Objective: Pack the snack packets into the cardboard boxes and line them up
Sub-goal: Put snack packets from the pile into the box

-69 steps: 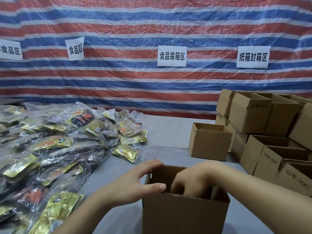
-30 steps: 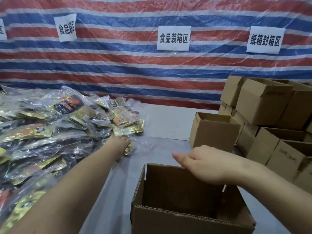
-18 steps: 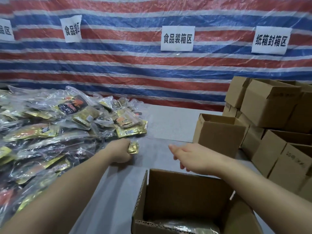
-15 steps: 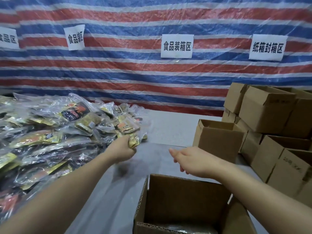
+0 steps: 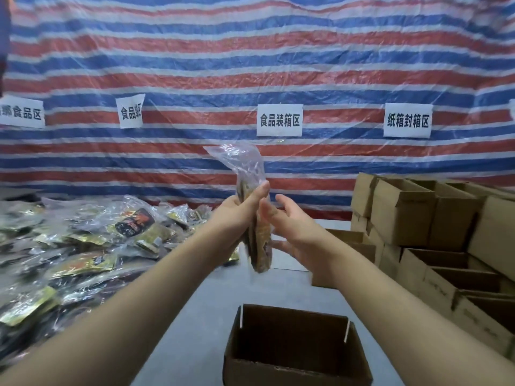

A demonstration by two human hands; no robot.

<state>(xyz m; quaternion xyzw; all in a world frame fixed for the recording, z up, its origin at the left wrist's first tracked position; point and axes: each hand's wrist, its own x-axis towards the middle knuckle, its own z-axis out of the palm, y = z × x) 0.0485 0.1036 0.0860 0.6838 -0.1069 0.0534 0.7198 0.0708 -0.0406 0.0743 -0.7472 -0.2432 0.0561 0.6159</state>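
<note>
The left hand (image 5: 237, 213) grips a snack packet (image 5: 255, 218) held upright in the air, its long axis vertical, clear empty end pointing up above the thumb, filled end hanging below the fingers. The right hand (image 5: 292, 227) hovers just beside it, fingers spread wide. An open cardboard box (image 5: 295, 369) sits below.

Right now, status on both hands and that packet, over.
Left hand grips clear plastic snack packet, held upright above table. Right hand open beside it. Open brown cardboard box below, nothing blocking.
</note>
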